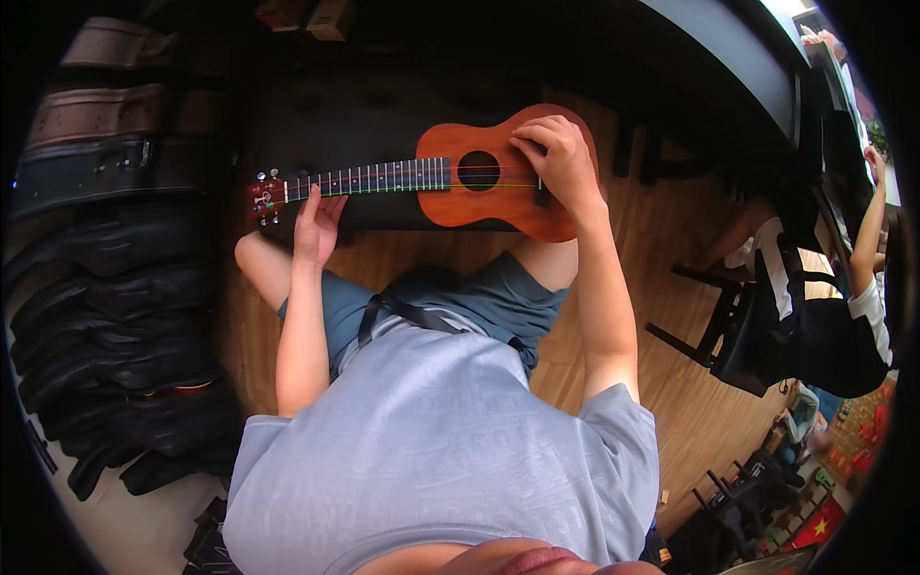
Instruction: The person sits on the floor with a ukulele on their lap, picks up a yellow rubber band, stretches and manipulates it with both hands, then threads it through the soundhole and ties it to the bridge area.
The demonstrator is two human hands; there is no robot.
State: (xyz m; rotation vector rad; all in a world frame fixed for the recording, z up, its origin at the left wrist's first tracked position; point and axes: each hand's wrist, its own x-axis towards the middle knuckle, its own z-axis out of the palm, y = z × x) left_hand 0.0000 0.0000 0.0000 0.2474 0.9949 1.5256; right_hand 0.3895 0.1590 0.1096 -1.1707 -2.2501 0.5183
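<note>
A reddish-brown ukulele (446,208) lies face up on a black padded bench (331,105) in front of me, its headstock to the left and its body to the right. Coloured strings run along the dark fretboard. At the near edge of the neck, close to the headstock, my left hand (318,228) touches it with fingers extended and apart. Over the right part of the body is my right hand (558,158), thumb and fingertips brought together in a pinch above the strings, between sound hole and bridge. What lies between those fingertips is too small to make out.
Brown and black instrument cases (91,115) and soft black bags (115,326) are stacked at the left. A large black piano-like body (714,48) stands at the far right. Beyond the wooden floor (661,316), another person (834,326) sits near a black stool (714,335).
</note>
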